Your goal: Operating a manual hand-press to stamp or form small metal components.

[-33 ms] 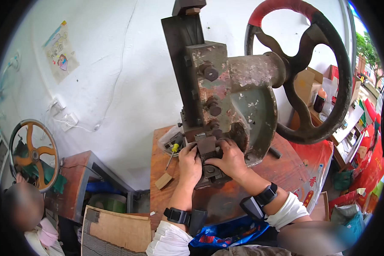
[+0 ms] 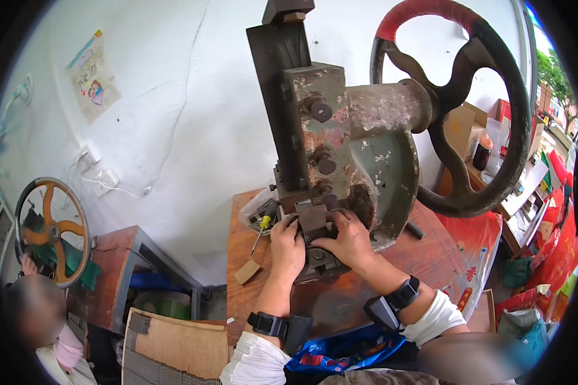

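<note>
We are curling our left hand (image 2: pixel 288 248) beside the dark ribbed piece (image 2: pixel 315 235) at the foot of the press (image 2: pixel 331 133), its grip hidden; our right hand (image 2: pixel 347 239) is pinching it, fingers nearly closed. Both are barely shifting.

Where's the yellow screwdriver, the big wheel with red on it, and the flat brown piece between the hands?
Yellow screwdriver (image 2: pixel 265 222): head view, on its handle.
Big wheel (image 2: pixel 440 101): head view, on its hub.
Brown piece (image 2: pixel 312 218): head view, on its flat face.

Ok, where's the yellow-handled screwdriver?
In the head view, the yellow-handled screwdriver is just left of the left hand, its shaft toward the wooden block.
</note>
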`<control>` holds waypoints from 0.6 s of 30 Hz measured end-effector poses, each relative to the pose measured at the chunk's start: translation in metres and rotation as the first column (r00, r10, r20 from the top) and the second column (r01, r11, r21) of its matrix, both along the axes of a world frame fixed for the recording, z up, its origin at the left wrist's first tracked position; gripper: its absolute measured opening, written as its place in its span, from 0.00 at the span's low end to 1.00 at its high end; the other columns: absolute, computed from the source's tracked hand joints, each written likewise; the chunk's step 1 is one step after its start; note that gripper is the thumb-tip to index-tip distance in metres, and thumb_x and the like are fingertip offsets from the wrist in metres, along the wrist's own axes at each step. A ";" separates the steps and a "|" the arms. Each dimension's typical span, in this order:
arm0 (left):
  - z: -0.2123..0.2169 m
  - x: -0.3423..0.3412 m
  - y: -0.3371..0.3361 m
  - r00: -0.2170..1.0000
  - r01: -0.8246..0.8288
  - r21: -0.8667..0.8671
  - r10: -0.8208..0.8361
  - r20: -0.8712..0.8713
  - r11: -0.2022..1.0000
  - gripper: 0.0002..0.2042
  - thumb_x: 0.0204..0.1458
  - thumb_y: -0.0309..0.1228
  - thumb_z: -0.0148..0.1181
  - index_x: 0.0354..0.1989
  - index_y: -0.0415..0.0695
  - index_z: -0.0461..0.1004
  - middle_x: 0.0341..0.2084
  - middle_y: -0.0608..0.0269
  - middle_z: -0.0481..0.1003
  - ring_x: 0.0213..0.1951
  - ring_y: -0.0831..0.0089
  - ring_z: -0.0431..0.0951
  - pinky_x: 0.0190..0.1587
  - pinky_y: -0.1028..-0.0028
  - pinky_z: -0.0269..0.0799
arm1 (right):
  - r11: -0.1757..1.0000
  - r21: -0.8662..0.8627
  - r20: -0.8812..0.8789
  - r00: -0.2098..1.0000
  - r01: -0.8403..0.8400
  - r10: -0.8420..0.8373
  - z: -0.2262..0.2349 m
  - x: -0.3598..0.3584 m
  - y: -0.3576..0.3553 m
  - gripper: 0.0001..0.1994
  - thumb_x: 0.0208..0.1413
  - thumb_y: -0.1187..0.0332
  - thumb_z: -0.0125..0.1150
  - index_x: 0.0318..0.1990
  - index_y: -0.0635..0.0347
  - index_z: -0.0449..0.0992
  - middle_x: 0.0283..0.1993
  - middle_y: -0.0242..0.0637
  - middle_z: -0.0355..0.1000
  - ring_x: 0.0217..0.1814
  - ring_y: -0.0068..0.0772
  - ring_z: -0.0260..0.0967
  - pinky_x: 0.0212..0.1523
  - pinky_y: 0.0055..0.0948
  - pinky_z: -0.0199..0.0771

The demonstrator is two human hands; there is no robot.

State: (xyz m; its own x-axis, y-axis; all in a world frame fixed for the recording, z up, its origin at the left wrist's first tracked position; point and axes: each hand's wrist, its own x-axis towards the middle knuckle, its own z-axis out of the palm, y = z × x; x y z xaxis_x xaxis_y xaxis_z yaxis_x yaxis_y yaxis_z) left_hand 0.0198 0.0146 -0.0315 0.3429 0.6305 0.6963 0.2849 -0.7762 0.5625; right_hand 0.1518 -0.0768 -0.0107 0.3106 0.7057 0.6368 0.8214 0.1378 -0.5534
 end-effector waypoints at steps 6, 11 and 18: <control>0.001 0.000 -0.002 1.000 -0.015 -0.013 0.014 -0.016 1.000 0.15 0.45 0.18 0.51 0.43 0.37 0.75 0.44 0.52 0.72 0.48 0.52 0.68 0.53 0.61 0.63 | 0.997 0.078 0.110 0.994 -0.025 0.017 0.000 0.003 -0.005 0.25 0.31 0.64 0.74 0.41 0.64 0.75 0.43 0.45 0.72 0.46 0.49 0.70 0.46 0.38 0.71; 0.000 0.000 -0.002 0.999 -0.044 -0.022 0.043 -0.023 0.999 0.15 0.45 0.18 0.51 0.44 0.38 0.74 0.45 0.51 0.72 0.48 0.52 0.68 0.53 0.61 0.63 | 0.992 -0.043 -0.066 0.992 -0.115 0.112 0.002 0.005 -0.004 0.24 0.33 0.63 0.73 0.41 0.61 0.75 0.42 0.44 0.72 0.47 0.49 0.68 0.46 0.40 0.70; -0.003 0.000 0.000 0.998 -0.042 -0.003 0.042 -0.036 0.999 0.16 0.46 0.18 0.51 0.44 0.38 0.74 0.45 0.51 0.71 0.49 0.51 0.67 0.54 0.61 0.62 | 0.994 -0.107 -0.080 0.997 -0.021 0.012 0.002 0.001 -0.004 0.30 0.33 0.60 0.74 0.46 0.60 0.72 0.48 0.45 0.69 0.52 0.50 0.65 0.50 0.41 0.69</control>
State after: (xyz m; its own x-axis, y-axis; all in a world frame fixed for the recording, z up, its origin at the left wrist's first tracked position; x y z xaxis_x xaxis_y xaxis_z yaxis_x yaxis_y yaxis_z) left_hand 0.0199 0.0148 -0.0344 0.3405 0.6475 0.6817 0.3371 -0.7609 0.5544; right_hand 0.1527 -0.0807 -0.0089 0.3447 0.7743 0.5307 0.7725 0.0871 -0.6290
